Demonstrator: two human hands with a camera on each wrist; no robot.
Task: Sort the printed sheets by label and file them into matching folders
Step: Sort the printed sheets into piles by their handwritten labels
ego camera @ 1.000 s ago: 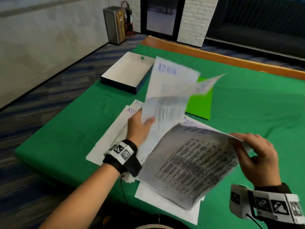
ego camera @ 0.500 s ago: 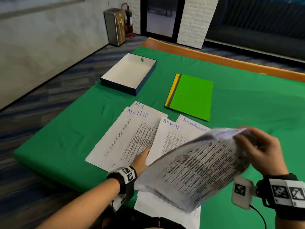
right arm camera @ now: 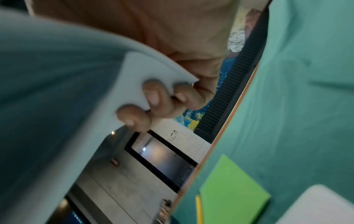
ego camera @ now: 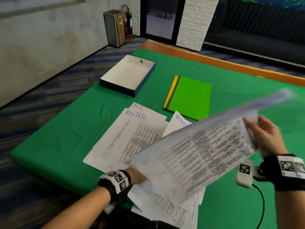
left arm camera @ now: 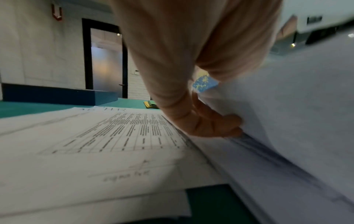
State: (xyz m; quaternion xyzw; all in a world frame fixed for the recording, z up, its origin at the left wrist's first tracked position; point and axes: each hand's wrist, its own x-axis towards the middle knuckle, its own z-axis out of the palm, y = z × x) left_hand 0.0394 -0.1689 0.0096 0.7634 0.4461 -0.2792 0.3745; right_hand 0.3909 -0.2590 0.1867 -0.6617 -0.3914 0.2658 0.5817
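I hold the lifted stack of printed sheets [ego camera: 198, 156] above the near edge of the desk [ego camera: 66, 129]. My right hand [ego camera: 264, 134] pinches its far right corner, fingers [right arm camera: 151, 97] curled under the paper. My left hand [ego camera: 137, 176] sits at the stack's near left edge; its fingers [left arm camera: 214, 125] touch the paper edge, but I cannot tell whether they grip it. The stack's long axis runs between both hands. The sorted sheets [ego camera: 132, 136], labelled H.R. and ADMIN, lie just beyond the left hand, the nearer one. The folders [ego camera: 191, 96] lie further back, toward the far edge.
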